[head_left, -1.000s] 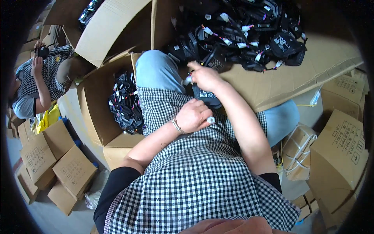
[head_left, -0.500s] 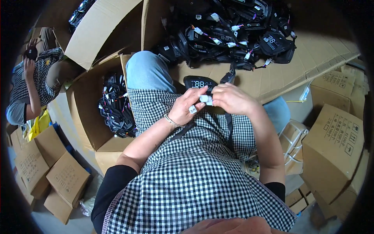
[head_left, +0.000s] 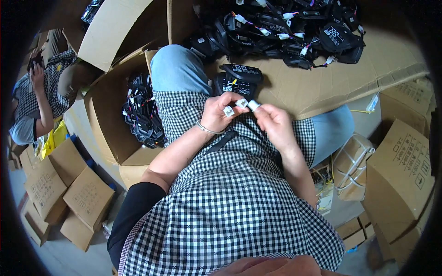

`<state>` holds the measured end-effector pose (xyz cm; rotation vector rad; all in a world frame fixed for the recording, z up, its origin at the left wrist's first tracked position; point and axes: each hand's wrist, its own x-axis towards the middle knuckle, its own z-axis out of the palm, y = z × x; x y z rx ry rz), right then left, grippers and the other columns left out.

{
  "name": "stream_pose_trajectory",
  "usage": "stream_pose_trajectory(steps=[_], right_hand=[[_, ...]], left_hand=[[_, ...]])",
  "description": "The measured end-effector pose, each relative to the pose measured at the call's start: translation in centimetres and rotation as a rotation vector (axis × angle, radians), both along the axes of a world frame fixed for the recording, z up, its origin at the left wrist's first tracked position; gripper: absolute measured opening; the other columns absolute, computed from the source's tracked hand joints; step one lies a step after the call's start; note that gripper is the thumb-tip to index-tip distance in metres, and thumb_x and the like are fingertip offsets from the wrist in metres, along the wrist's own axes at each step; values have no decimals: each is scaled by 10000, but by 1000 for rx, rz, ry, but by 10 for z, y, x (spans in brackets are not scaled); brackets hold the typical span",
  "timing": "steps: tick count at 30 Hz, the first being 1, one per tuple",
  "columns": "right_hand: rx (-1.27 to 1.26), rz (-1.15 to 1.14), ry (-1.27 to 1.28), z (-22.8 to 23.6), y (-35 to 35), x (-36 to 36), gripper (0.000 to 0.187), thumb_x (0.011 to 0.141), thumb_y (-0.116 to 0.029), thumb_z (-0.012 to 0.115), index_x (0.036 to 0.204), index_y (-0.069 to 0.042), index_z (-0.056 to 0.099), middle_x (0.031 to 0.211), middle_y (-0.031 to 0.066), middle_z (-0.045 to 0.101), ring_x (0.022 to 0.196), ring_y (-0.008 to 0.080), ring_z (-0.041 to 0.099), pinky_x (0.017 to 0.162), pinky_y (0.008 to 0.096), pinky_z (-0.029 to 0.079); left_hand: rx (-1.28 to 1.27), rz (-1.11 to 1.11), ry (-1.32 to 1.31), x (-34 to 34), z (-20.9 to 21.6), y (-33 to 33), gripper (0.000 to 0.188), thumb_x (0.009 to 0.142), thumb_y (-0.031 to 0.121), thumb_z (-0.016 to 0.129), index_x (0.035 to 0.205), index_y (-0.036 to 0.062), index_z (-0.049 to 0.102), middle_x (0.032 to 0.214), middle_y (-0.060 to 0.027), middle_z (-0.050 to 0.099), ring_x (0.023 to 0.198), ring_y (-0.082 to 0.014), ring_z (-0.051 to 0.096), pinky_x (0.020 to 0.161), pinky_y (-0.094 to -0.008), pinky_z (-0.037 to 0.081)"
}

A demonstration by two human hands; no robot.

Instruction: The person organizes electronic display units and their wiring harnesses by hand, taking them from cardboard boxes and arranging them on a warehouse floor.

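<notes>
My left hand (head_left: 217, 114) is closed on white plug connectors over my lap. One white connector (head_left: 229, 111) shows at its fingers, and a second white connector (head_left: 241, 103) sticks out by the fingertips. My right hand (head_left: 275, 123) pinches a white cylindrical plug (head_left: 252, 105), its end close to the second connector; whether they touch I cannot tell. Just beyond my hands rests a black display unit (head_left: 230, 87) with lit-looking digits and a bit of yellow on it. Another black display panel (head_left: 246, 70) sits right behind it. Their wires are mostly hidden.
A heap of black display units (head_left: 276, 34) with white plugs lies on the cardboard (head_left: 317, 87) ahead. More units (head_left: 140, 110) fill an open carton (head_left: 108, 124) at left. Cartons (head_left: 396, 165) stand at right, others (head_left: 87, 195) at lower left. A co-worker (head_left: 41, 87) sits far left.
My right hand has drawn a little back and right, showing the white plug it pinches. The display units beyond my hands are more exposed. The whole view has shifted slightly.
</notes>
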<state>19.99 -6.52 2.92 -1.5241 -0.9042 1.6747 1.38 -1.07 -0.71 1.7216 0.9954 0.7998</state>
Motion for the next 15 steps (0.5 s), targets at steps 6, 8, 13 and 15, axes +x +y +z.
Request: stream_pose_trajectory(steps=[6, 8, 13, 15], right_hand=[[-165, 185, -59, -11, 1, -3, 242, 941, -209, 563, 797, -30, 642, 623, -67, 496, 542, 14, 395, 480, 199, 304], [-354, 236, 122, -24, -5, -1, 260, 941, -217, 566, 750, -58, 644, 610, -77, 483, 547, 19, 405, 488, 193, 316], [-245, 491, -23, -62, -34, 2, 319, 920, -265, 560, 795, 16, 643, 649, 121, 618, 607, 172, 579, 596, 359, 460], [-251, 468, -9, -56, -30, 5, 311, 920, -267, 557, 805, 7, 649, 669, 137, 633, 622, 190, 598, 616, 365, 470]], left_hand=[[176, -218, 110, -7, 0, 3, 235, 731, 198, 777, 849, 68, 621, 702, -81, 639, 648, -275, 653, 560, -356, 506], [93, -364, 166, -16, -8, -1, 218, 732, 222, 776, 845, 92, 642, 709, -71, 651, 639, -272, 654, 560, -356, 501], [109, -598, 474, -11, -2, -2, 250, 747, 356, 755, 787, 147, 625, 584, -48, 600, 553, -247, 631, 501, -354, 478], [99, -619, 509, -9, -1, 0, 277, 747, 383, 753, 803, 146, 621, 603, -55, 611, 564, -256, 635, 503, -366, 479]])
